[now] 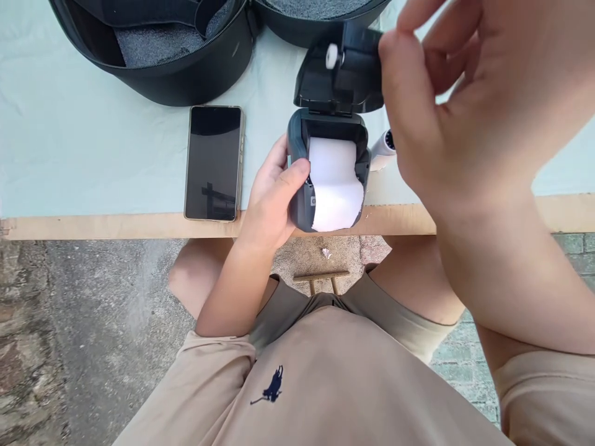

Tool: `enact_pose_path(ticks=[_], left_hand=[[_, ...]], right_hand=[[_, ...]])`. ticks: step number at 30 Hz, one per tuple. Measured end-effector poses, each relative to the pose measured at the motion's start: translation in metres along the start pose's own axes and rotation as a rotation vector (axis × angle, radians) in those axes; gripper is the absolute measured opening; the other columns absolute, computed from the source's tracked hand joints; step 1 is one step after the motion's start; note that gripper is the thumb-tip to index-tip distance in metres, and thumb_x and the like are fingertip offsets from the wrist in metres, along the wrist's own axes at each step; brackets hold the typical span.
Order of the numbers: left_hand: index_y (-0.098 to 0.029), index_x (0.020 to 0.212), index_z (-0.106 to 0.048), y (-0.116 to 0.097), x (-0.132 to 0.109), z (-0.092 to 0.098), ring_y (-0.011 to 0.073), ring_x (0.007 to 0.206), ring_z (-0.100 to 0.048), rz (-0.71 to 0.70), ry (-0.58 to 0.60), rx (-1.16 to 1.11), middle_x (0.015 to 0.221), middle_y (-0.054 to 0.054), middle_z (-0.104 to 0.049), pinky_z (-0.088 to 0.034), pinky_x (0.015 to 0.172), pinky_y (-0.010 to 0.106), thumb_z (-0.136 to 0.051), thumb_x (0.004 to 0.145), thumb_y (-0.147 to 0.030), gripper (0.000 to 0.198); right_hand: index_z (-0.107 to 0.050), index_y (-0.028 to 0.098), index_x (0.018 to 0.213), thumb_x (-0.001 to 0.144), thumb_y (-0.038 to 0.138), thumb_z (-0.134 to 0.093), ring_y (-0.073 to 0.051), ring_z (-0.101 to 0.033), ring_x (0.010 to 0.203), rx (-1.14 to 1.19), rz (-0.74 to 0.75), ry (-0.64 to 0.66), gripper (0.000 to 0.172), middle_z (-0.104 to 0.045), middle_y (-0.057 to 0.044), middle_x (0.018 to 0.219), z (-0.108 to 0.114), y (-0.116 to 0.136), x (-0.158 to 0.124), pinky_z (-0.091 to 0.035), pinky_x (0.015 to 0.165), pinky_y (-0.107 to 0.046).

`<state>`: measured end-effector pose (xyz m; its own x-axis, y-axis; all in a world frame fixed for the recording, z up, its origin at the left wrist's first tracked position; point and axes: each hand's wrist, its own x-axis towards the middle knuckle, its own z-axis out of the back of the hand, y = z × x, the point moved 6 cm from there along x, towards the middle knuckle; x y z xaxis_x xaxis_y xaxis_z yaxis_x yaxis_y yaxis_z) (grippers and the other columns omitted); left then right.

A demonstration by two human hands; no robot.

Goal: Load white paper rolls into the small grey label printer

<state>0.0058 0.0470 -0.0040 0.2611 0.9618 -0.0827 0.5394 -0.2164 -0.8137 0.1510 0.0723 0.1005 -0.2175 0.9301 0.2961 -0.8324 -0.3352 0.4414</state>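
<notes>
My left hand (272, 201) is wrapped round a small dark portable receipt printer (300, 204), with the thumb on its left rim. Its lid (320, 83) is swung up on the hinge, and a small white wheel shows on the inner side. White paper (335, 186) lies in the bay, its loose end hanging over the front edge. My right hand (469, 105) is large and close to the camera, with thumb and fingertips closed at the lid's right edge. A small white paper roll (383, 152) is on the table behind the printer, partly covered by my right hand.
A phone (214, 164) with a dark screen lies left of the printer. Two black zip cases (186, 80) with grey foam inside stand at the back. The table (116, 155) has a pale cover and a wooden front edge. A paper scrap (326, 253) is on the ground.
</notes>
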Motion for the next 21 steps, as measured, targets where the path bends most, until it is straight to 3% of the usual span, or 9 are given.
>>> enact_pose_path(ticks=[2,6,10,14,18,21], left_hand=[[-0.028,0.112,-0.063,0.0,0.0,0.0,0.0305,0.145,-0.038,0.007,-0.023,0.019,0.117,0.003,-0.07,-0.046,0.11,0.043,-0.058,0.088,-0.033,0.025],[-0.025,0.113,-0.061,-0.002,-0.001,-0.001,0.0272,0.142,-0.043,-0.012,-0.042,0.033,0.116,0.003,-0.07,-0.047,0.11,0.041,-0.055,0.09,-0.033,0.025],[-0.023,0.11,-0.061,-0.002,-0.003,-0.002,0.0268,0.14,-0.046,0.028,-0.082,0.064,0.115,0.004,-0.069,-0.05,0.106,0.038,-0.053,0.091,-0.034,0.024],[-0.021,0.102,-0.062,-0.004,-0.003,-0.002,0.0267,0.137,-0.051,0.036,-0.099,0.055,0.112,0.005,-0.069,-0.05,0.106,0.039,-0.053,0.091,-0.032,0.018],[-0.022,0.102,-0.062,-0.004,-0.003,-0.003,0.0261,0.134,-0.053,0.041,-0.062,0.036,0.113,0.005,-0.07,-0.049,0.109,0.04,-0.053,0.091,-0.029,0.015],[-0.023,0.105,-0.063,-0.003,-0.003,-0.002,0.0266,0.135,-0.052,0.05,-0.079,0.048,0.114,0.005,-0.07,-0.049,0.108,0.04,-0.053,0.091,-0.031,0.019]], right_hand=[[-0.061,0.023,0.118,0.097,0.037,-0.034,-0.022,-0.062,0.096,-0.059,0.056,-0.064,0.037,-0.062,-0.004,0.097,-0.001,0.003,0.004,-0.05,0.081,-0.034],[-0.064,0.019,0.104,0.092,0.027,-0.039,-0.018,-0.062,0.086,-0.158,0.171,-0.086,0.029,-0.063,-0.004,0.096,-0.003,0.016,0.002,-0.05,0.079,-0.032],[-0.062,0.025,0.093,0.086,0.025,-0.042,-0.017,-0.061,0.071,-0.307,0.1,0.186,0.021,-0.063,0.0,0.078,-0.02,0.02,-0.001,-0.037,0.06,-0.033],[-0.059,0.029,0.107,0.085,0.028,-0.046,-0.019,-0.059,0.067,-0.477,0.044,0.423,0.026,-0.066,-0.002,0.082,-0.039,0.015,-0.002,-0.02,0.052,-0.028],[-0.057,0.031,0.108,0.087,0.032,-0.044,-0.019,-0.055,0.06,-0.525,0.094,0.464,0.025,-0.062,-0.004,0.077,-0.044,0.018,0.001,-0.022,0.051,-0.029],[-0.057,0.031,0.106,0.085,0.028,-0.044,-0.017,-0.052,0.057,-0.506,0.074,0.459,0.026,-0.061,-0.003,0.072,-0.035,0.022,0.0,-0.025,0.051,-0.03]])
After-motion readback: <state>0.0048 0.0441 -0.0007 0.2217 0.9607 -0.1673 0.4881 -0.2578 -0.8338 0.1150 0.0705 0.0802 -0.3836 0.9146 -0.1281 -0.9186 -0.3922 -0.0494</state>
